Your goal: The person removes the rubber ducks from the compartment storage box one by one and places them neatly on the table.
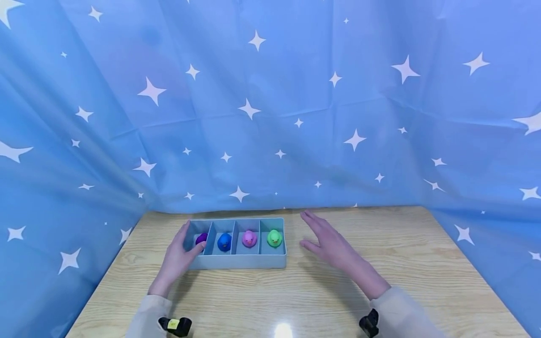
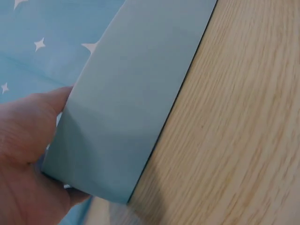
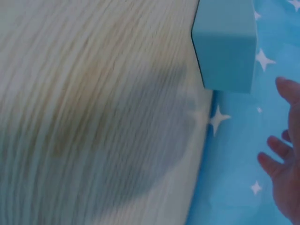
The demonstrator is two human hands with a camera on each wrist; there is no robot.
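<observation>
A grey-blue box [image 1: 241,262] with dividers stands on the table, a small rubber duck in each compartment. From left to right these are a purple duck [image 1: 201,237], a blue duck [image 1: 224,242], a pink duck [image 1: 249,239] and a green duck [image 1: 274,238]. My left hand [image 1: 176,256] grips the box's left end, thumb over the front rim and fingers along the end wall; the thumb partly hides the purple duck. To the right of the box, my right hand [image 1: 331,241] hovers above the table with fingers extended, holding nothing and apart from the box.
The pale wooden table [image 1: 380,253] extends on both sides of the box and in front of it. A blue cloth with white stars [image 1: 296,94] hangs behind the table and along both sides. Wrist cameras sit at both sleeves.
</observation>
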